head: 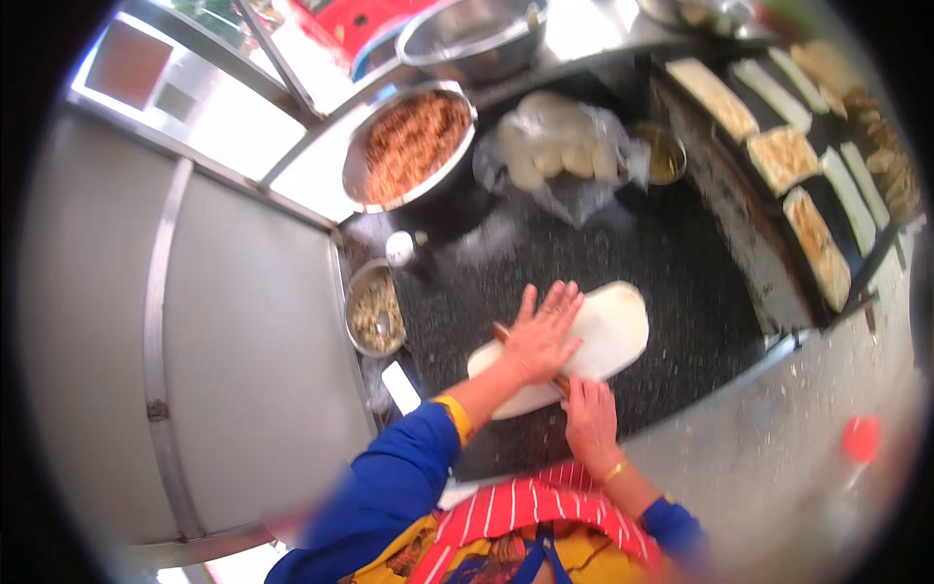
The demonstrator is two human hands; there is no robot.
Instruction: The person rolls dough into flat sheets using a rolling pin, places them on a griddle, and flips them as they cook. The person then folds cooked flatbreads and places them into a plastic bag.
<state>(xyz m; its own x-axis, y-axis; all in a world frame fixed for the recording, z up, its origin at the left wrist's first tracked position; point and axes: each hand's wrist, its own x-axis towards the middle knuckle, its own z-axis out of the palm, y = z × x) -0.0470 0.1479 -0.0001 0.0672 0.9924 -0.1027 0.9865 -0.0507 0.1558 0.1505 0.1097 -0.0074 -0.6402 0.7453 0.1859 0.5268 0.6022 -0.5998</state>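
Observation:
A long oval sheet of pale dough [616, 325] lies on the black speckled worktop [693, 292] before me. Across it, at a slant, runs a thin brown wooden rolling pin [500, 332]. My left hand [540, 343] rests palm down over the pin's middle, its fingers stretched out towards the far part of the dough. The pin's near end is gripped by the fingers of my right hand [589, 416], at the dough's near edge. Most of the pin is hidden beneath my left hand.
A metal bowl holds reddish filling [419, 150]; a smaller bowl holds a pale chopped mixture [378, 314]. Dough balls [558, 150] sit in clear plastic beside a metal cup [665, 155]. Browned flatbreads [784, 157] and pale strips lie on the raised griddle to the right. Panels [263, 292] border the left.

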